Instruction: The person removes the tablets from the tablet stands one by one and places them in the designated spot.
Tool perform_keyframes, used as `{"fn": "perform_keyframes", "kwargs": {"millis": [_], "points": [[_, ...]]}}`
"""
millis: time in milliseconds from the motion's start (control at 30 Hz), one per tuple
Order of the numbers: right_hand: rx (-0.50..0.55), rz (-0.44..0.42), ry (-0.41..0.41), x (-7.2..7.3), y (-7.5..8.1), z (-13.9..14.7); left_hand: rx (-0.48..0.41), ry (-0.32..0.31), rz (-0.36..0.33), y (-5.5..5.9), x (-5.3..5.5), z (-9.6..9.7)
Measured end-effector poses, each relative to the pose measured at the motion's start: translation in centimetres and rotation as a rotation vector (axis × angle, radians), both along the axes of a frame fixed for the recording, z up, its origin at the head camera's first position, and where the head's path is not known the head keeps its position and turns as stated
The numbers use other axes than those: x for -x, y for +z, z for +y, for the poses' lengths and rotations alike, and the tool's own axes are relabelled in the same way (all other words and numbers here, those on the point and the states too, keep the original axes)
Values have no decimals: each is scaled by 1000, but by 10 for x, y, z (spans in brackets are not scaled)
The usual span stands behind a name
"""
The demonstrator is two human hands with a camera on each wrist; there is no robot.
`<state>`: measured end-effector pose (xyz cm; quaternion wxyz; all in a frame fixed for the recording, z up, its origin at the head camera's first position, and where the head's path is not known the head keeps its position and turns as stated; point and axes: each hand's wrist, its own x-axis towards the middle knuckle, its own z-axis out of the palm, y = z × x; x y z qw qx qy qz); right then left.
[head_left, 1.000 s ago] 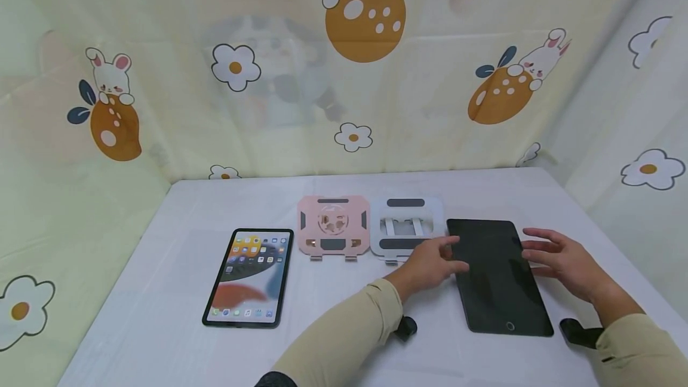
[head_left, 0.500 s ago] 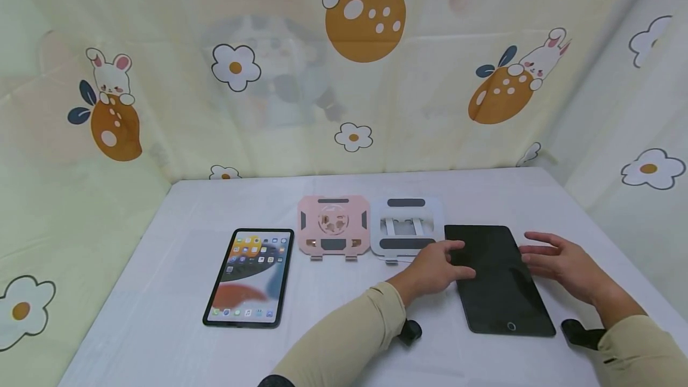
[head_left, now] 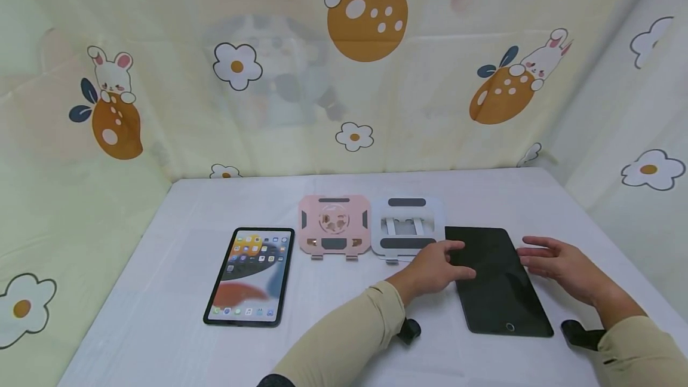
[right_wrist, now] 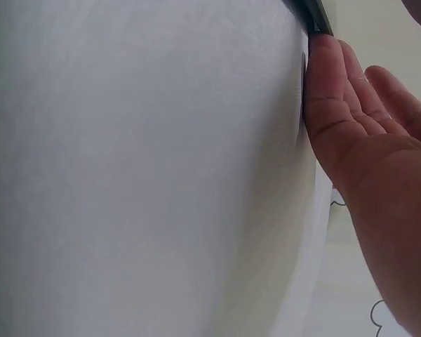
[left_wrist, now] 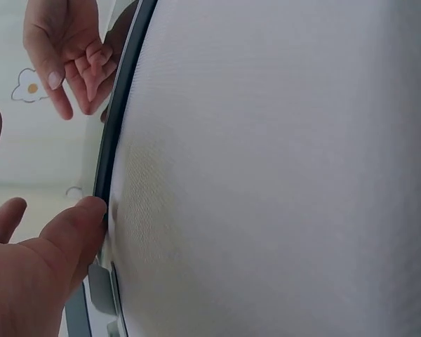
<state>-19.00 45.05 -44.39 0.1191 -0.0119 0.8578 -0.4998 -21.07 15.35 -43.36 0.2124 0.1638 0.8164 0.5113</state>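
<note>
A black tablet (head_left: 491, 297) with a dark screen lies between both hands at the right of the table. My left hand (head_left: 430, 270) is at its upper left side, thumb and forefinger reaching over that edge. In the left wrist view, a fingertip (left_wrist: 92, 205) of this hand touches the tablet's rim. My right hand (head_left: 561, 267) touches the opposite edge with extended fingers, and in the right wrist view its fingertips (right_wrist: 326, 45) meet the tablet's corner. Just left of the tablet is a light blue folding stand (head_left: 407, 243), partly behind my left hand, beside a pink one (head_left: 333, 243).
A second tablet (head_left: 249, 276), its screen lit with app icons, lies at the left. White cloth covers the table (head_left: 177, 220). A patterned curtain (head_left: 290, 154) hangs behind and along the sides.
The dark tablet's far end has shifted slightly toward me and left, now meeting the blue stand's edge. My left hand moved a little right, then stayed; the right hand barely moved.
</note>
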Motion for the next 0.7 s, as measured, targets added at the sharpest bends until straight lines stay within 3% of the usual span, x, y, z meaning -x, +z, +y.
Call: {"fn": "perform_keyframes", "kwargs": {"millis": [233,700], "points": [[-103,-81,36,0,2,3,-17,-33,-19,-1,-1,-1],[-39,-75,24,-7,-7,4,16,-74,21,-2,-8,-6]]}}
